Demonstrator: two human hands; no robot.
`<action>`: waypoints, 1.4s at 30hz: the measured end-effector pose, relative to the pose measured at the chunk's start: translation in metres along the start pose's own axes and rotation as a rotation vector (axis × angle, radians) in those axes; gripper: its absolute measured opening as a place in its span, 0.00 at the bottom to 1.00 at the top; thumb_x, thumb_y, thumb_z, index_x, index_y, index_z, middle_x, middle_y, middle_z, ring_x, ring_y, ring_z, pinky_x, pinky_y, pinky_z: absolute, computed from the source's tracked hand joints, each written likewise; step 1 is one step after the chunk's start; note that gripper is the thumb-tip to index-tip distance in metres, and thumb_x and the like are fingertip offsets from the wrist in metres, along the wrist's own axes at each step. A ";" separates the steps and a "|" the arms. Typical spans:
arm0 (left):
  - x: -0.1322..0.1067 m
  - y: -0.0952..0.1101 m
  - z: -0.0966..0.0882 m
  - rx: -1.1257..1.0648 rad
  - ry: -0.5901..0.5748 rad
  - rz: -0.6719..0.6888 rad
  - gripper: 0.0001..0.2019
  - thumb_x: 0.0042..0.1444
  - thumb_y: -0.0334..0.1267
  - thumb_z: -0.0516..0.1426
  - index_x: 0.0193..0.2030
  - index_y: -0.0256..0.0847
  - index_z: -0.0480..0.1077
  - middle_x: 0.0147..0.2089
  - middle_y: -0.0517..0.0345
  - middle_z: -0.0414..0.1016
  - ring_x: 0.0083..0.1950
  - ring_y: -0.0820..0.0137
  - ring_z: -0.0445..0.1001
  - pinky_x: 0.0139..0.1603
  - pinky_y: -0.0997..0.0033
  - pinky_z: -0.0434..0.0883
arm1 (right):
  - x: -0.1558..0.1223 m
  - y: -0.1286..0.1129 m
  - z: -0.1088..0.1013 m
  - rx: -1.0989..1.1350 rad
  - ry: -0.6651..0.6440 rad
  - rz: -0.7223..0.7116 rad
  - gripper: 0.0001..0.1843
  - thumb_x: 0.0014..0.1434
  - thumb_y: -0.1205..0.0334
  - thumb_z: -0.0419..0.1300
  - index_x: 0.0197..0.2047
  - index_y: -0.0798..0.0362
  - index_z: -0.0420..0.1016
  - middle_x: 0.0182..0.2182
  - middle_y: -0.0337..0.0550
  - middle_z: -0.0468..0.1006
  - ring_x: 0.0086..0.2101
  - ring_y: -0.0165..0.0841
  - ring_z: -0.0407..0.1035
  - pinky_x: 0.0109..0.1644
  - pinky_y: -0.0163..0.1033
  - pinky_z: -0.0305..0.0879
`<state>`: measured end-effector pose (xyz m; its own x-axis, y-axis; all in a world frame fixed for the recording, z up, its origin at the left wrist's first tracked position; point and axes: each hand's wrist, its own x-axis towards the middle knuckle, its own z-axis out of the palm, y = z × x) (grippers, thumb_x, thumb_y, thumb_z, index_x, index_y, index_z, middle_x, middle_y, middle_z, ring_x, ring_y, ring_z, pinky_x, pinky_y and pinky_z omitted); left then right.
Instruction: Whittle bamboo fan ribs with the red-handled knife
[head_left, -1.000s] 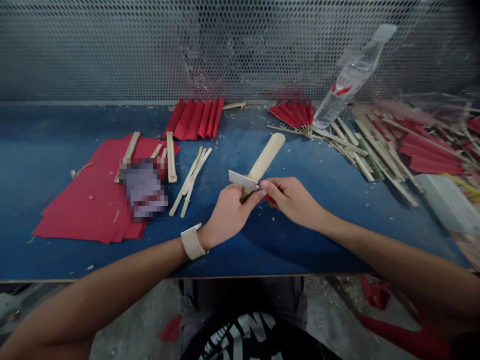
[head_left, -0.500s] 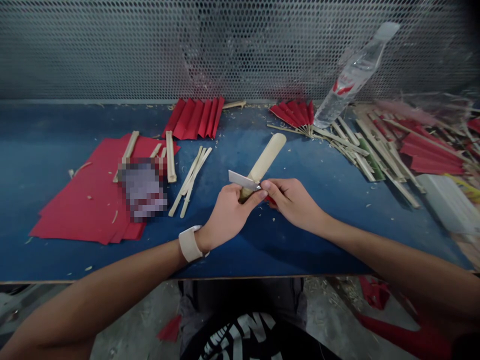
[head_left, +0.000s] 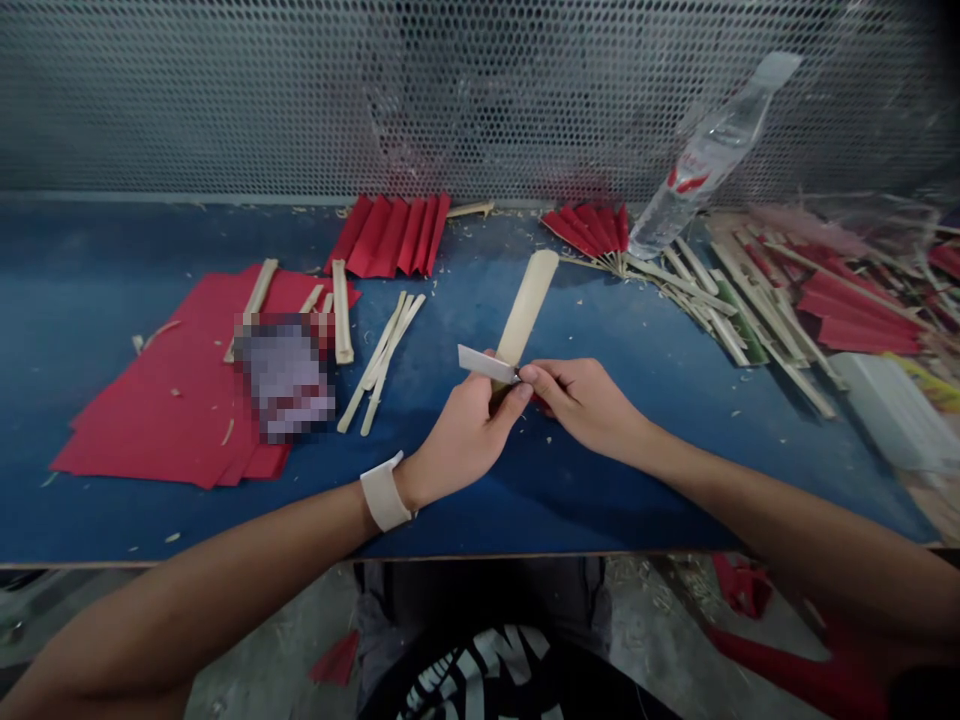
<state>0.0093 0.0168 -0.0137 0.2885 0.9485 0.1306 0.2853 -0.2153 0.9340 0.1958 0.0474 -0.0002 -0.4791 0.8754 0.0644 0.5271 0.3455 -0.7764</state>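
Observation:
My left hand [head_left: 471,428] is closed around the lower end of a pale, flat bamboo strip [head_left: 527,308], whose rounded far end points away from me. My right hand [head_left: 589,402] is closed on the handle of a knife [head_left: 486,364]; its fingers cover most of the handle. The flat blade lies across the bamboo strip just above my left fingers, its tip to the left. My left thumb is near the base of the blade, close to my right fingertips. To the left, several thin bamboo sticks [head_left: 382,360] lie crossed on the table.
Red paper sheets [head_left: 157,410] lie at left, under a blurred-out object [head_left: 289,380]. Pleated red paper [head_left: 390,235] and a small red fan [head_left: 589,232] sit by the mesh panel [head_left: 300,100]. A water bottle [head_left: 709,165] and piled bamboo pieces [head_left: 772,300] stand right on the blue table [head_left: 600,500].
The bamboo strip has turned, its far end swinging left to a steeper angle. My left hand has shifted slightly with it, while the knife stays nearly where it was.

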 end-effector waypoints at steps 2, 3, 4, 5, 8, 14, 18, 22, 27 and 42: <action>0.000 0.000 0.000 -0.010 -0.022 0.004 0.14 0.73 0.49 0.53 0.39 0.42 0.64 0.31 0.60 0.67 0.29 0.73 0.69 0.29 0.70 0.67 | 0.000 0.000 -0.002 0.001 -0.031 -0.006 0.35 0.73 0.32 0.46 0.27 0.51 0.66 0.19 0.35 0.65 0.21 0.27 0.58 0.29 0.38 0.51; 0.000 -0.001 0.000 -0.020 -0.029 0.006 0.13 0.73 0.48 0.53 0.40 0.42 0.64 0.32 0.60 0.68 0.29 0.73 0.69 0.29 0.70 0.67 | 0.001 0.000 -0.003 0.015 -0.047 -0.007 0.34 0.73 0.32 0.47 0.27 0.51 0.67 0.20 0.35 0.66 0.21 0.27 0.59 0.29 0.37 0.51; 0.001 -0.002 0.000 -0.027 -0.033 0.007 0.13 0.73 0.48 0.53 0.40 0.42 0.64 0.32 0.60 0.68 0.29 0.73 0.69 0.29 0.69 0.67 | 0.001 0.001 -0.004 0.038 -0.065 -0.007 0.34 0.73 0.32 0.47 0.28 0.51 0.68 0.20 0.35 0.67 0.22 0.26 0.60 0.28 0.37 0.52; 0.001 -0.002 0.000 -0.029 -0.038 0.004 0.12 0.73 0.48 0.54 0.41 0.42 0.64 0.32 0.61 0.67 0.28 0.73 0.68 0.29 0.69 0.66 | 0.001 0.001 -0.005 0.066 -0.081 -0.005 0.33 0.73 0.32 0.48 0.28 0.51 0.68 0.21 0.35 0.68 0.22 0.26 0.61 0.28 0.36 0.53; 0.002 -0.005 -0.001 -0.008 -0.050 -0.007 0.12 0.72 0.49 0.54 0.42 0.43 0.64 0.30 0.63 0.66 0.27 0.73 0.67 0.29 0.68 0.65 | 0.002 0.004 -0.008 0.130 -0.126 0.009 0.33 0.72 0.33 0.50 0.28 0.52 0.70 0.22 0.36 0.70 0.22 0.26 0.63 0.28 0.36 0.56; 0.004 -0.010 -0.002 0.099 -0.043 0.060 0.13 0.73 0.47 0.54 0.39 0.41 0.67 0.43 0.53 0.74 0.37 0.69 0.74 0.39 0.65 0.71 | 0.002 0.008 -0.009 0.142 -0.175 0.073 0.31 0.71 0.34 0.53 0.31 0.53 0.74 0.23 0.37 0.73 0.22 0.26 0.65 0.28 0.35 0.57; 0.005 -0.010 -0.002 0.079 -0.034 0.038 0.12 0.72 0.47 0.55 0.43 0.41 0.69 0.43 0.53 0.75 0.39 0.67 0.75 0.42 0.64 0.71 | 0.001 0.005 -0.008 0.089 -0.124 0.059 0.32 0.72 0.35 0.51 0.29 0.52 0.73 0.21 0.37 0.71 0.21 0.26 0.63 0.28 0.36 0.56; 0.005 -0.008 -0.002 0.108 0.015 0.063 0.11 0.72 0.46 0.56 0.42 0.41 0.69 0.40 0.54 0.75 0.38 0.67 0.75 0.40 0.64 0.70 | 0.000 0.001 -0.006 0.066 -0.084 0.048 0.33 0.73 0.33 0.49 0.28 0.51 0.69 0.19 0.36 0.68 0.21 0.26 0.60 0.29 0.37 0.55; 0.004 -0.006 -0.003 0.156 0.030 0.074 0.12 0.72 0.46 0.56 0.40 0.41 0.69 0.36 0.56 0.75 0.35 0.68 0.74 0.36 0.66 0.68 | -0.001 0.001 -0.002 0.063 -0.048 0.063 0.35 0.71 0.30 0.47 0.27 0.51 0.67 0.19 0.35 0.67 0.21 0.26 0.60 0.28 0.37 0.54; 0.005 0.003 -0.007 0.194 0.086 0.082 0.17 0.70 0.47 0.58 0.30 0.41 0.68 0.28 0.62 0.72 0.29 0.73 0.70 0.32 0.69 0.64 | -0.005 0.002 0.007 0.090 0.080 0.066 0.36 0.72 0.30 0.48 0.29 0.52 0.72 0.19 0.35 0.67 0.20 0.26 0.60 0.26 0.36 0.53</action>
<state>0.0052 0.0222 -0.0082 0.2417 0.9404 0.2392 0.4371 -0.3256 0.8384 0.1945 0.0415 -0.0065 -0.3862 0.9206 0.0582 0.4888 0.2578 -0.8335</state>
